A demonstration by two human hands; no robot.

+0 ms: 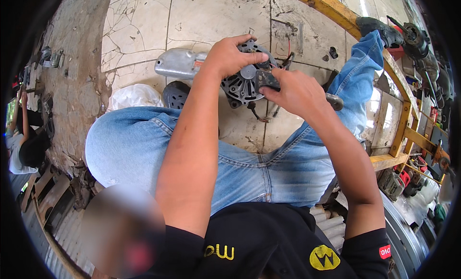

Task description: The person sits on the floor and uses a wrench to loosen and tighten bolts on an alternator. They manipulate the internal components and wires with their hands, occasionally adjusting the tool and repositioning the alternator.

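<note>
A round, vented metal alternator sits on the tiled floor between my legs. My left hand grips its far side, fingers over the rim and thumb across the top. In my right hand is a dark hammer, closed in my fingers. Its blocky head lies over the alternator's face, and the handle end shows past the wrist. Most of the handle is hidden by the hand. Beside the alternator at left are a long silver metal cover, partly behind my left wrist, and a dark slotted round cover.
A white plastic bag lies by my left knee. Small bolts and a wrench rest on the tiles beyond. A yellow metal frame runs along the right. Another person crouches at far left.
</note>
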